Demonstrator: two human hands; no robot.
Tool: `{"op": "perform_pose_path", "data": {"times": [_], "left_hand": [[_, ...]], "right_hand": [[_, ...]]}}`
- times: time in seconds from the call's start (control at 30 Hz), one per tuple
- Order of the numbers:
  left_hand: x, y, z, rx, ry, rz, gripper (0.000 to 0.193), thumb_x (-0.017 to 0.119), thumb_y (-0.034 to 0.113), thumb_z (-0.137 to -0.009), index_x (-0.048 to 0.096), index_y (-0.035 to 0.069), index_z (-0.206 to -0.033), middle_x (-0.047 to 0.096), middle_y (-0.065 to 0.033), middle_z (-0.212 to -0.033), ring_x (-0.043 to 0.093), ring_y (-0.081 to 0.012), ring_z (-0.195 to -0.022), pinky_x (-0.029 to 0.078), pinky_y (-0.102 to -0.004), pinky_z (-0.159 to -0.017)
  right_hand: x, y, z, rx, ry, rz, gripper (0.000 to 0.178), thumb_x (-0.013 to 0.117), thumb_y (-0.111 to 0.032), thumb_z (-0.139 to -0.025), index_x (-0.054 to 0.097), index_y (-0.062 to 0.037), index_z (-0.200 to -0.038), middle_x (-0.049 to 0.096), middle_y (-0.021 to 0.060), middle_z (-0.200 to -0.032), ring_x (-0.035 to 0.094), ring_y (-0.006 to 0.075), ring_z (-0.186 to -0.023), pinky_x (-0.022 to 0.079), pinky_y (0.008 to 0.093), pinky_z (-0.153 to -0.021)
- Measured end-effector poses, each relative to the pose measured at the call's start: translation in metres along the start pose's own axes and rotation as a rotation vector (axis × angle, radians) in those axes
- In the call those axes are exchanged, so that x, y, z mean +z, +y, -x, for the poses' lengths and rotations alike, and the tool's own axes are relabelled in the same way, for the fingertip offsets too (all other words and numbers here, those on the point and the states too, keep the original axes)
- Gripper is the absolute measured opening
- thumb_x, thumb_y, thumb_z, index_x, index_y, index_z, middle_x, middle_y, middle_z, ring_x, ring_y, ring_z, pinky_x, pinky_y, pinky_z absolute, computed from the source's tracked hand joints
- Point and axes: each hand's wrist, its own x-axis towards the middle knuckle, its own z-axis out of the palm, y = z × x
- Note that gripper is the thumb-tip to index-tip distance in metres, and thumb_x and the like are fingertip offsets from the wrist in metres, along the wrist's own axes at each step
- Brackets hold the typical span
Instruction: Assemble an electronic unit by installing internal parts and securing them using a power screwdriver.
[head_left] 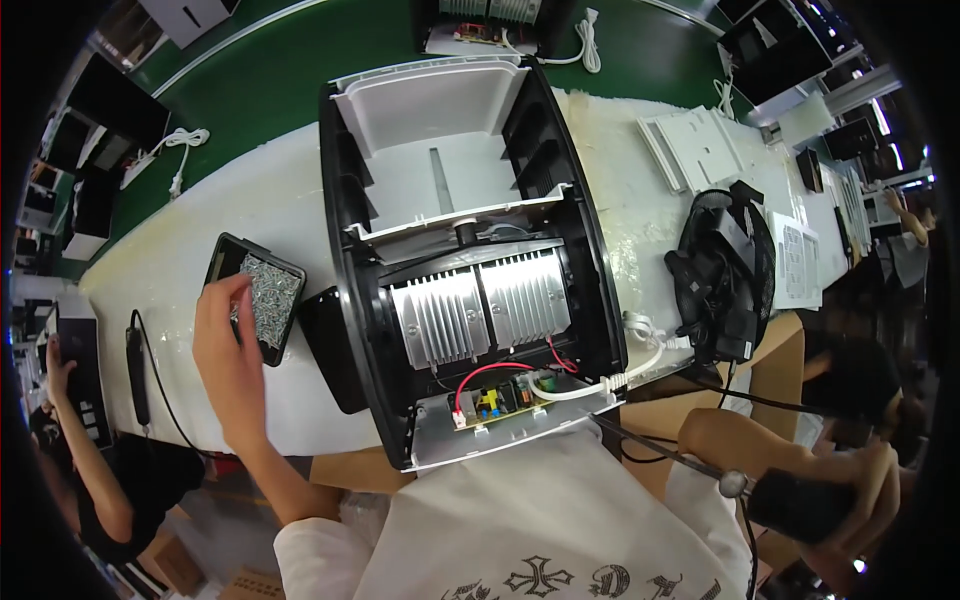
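Observation:
My left hand point(228, 355) is over a black tray point(225, 252) full of small silver screws point(272, 300), thumb and fingertips drawn together. Whether a screw is between them is too small to make out. My right hand point(868, 505) is wrapped round a black electric screwdriver point(800, 503) at the lower right, its long shaft angled toward the housing. In front of me lies an open black-and-white appliance housing point(350, 300). Inside it sit two finned metal heat sinks point(440, 320) above a circuit board point(500, 402) with red and white wires.
A flat black slab point(335, 350) lies against the housing's left side. Rightward are black fans and cables point(720, 270), white panels point(690, 145) and a coiled white cord point(650, 335). Another housing point(480, 35) stands beyond. A co-worker's arm point(95, 450) shows at far left.

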Motion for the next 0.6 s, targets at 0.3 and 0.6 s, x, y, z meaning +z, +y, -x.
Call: {"op": "perform_pose_path", "data": {"times": [0.3, 0.6], "left_hand": [[0.005, -0.069, 0.006, 0.055, -0.286, -0.302, 0.015, 0.060, -0.007, -0.082, 0.051, -0.002, -0.093, 0.053, -0.0160, -0.089, 0.052, -0.0360, -0.083, 0.044, -0.0386, -0.075], [0.017, -0.071, 0.005, 0.029, -0.102, -0.122, 0.010, 0.060, -0.006, -0.088, 0.055, -0.001, -0.094, 0.060, -0.0108, -0.092, 0.057, -0.0218, -0.075, 0.045, -0.0281, -0.066]], "right_hand": [[-0.007, -0.101, 0.007, -0.054, 0.192, 0.210, 0.021, 0.077, -0.005, -0.064, 0.059, -0.0122, -0.073, 0.059, -0.0033, -0.064, 0.056, 0.0053, -0.047, 0.047, 0.0119, -0.038], [0.013, 0.088, 0.024, 0.302, 0.006, 0.576, 0.034, 0.064, -0.007, -0.087, 0.043, -0.0014, -0.113, 0.048, 0.0039, -0.077, 0.050, 0.0104, -0.047, 0.050, 0.0243, -0.037]]}}
